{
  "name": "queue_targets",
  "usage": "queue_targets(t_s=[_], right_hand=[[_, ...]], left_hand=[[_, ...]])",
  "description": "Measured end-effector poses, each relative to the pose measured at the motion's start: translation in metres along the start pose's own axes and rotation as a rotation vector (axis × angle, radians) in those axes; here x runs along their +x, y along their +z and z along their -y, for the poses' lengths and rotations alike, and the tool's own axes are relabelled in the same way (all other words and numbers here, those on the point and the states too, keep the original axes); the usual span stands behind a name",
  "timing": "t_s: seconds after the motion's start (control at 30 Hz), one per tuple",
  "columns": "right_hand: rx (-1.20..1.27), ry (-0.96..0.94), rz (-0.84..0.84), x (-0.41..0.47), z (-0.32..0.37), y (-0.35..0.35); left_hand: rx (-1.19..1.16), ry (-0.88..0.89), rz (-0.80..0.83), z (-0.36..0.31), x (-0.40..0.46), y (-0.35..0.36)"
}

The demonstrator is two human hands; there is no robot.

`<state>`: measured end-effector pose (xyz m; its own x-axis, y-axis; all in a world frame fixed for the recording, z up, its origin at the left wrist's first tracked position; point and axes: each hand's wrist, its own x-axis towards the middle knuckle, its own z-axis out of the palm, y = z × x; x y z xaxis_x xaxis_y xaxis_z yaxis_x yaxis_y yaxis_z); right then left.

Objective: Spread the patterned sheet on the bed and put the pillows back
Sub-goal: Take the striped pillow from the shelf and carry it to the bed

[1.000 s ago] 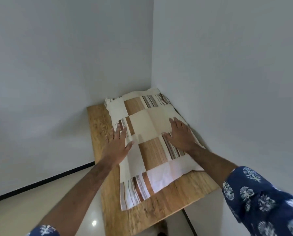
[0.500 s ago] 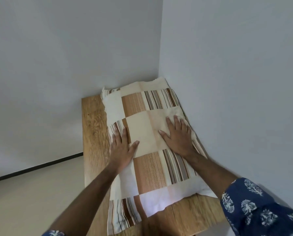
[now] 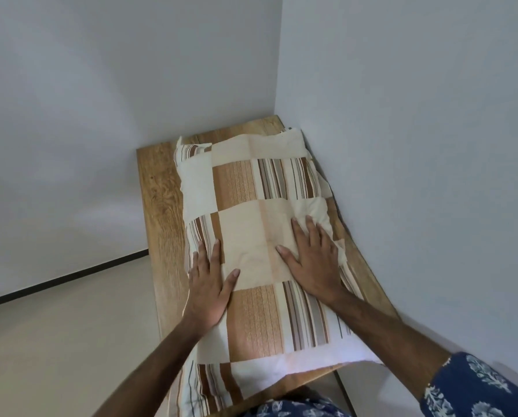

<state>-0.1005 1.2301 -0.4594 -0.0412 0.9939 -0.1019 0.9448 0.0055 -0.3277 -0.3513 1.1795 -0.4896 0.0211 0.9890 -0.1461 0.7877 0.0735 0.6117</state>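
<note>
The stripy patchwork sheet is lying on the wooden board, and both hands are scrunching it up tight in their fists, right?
Not quite. The head view shows the left hand and right hand lying flat with straight fingers, pressing on the patchwork sheet. It does lie on the wooden board.

Two bare forearms, short dark-blue right sleeve [image 3: 474,389] printed with pale leaf-like sprigs, matching blue printed shirt front [image 3: 293,409] at the bottom edge, no rings, watch or bracelets visible on the wrists

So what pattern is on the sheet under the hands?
Patchwork blocks of cream, tan and brown stripes on the sheet, seen in the head view.
</note>
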Motion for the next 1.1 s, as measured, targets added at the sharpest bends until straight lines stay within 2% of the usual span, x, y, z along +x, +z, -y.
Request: queue_targets(t_s=[0.17,0.33,0.43,0.57,0.67,0.83,0.97,1.1], right_hand=[[0.057,0.035,0.015,-0.048,0.008,0.003],[0.192,0.106,0.009,-0.041,0.003,-0.006],[0.291,0.253,0.024,-0.022,-0.005,-0.01],[0.604,0.381,0.023,0.006,-0.026,-0.011],[0.684,0.376,0.06,0.024,-0.043,-0.01],[0.674,0.309,0.124,0.037,-0.05,-0.003],[0.798,0.294,0.177,0.034,-0.04,-0.016],[0.968,0.235,0.115,0.027,-0.025,-0.032]], left_hand=[[-0.029,0.0,0.015,0.013,-0.049,0.003],[-0.102,-0.02,0.052,0.016,-0.05,-0.005],[-0.249,-0.043,0.039,0.011,-0.033,-0.014],[-0.472,-0.188,-0.05,0.003,-0.003,-0.02],[-0.564,-0.251,-0.122,-0.003,0.017,-0.023],[-0.418,-0.391,-0.126,0.006,0.038,-0.012],[-0.58,-0.385,-0.095,-0.02,0.026,-0.024],[-0.681,-0.399,-0.184,-0.04,0.011,-0.043]])
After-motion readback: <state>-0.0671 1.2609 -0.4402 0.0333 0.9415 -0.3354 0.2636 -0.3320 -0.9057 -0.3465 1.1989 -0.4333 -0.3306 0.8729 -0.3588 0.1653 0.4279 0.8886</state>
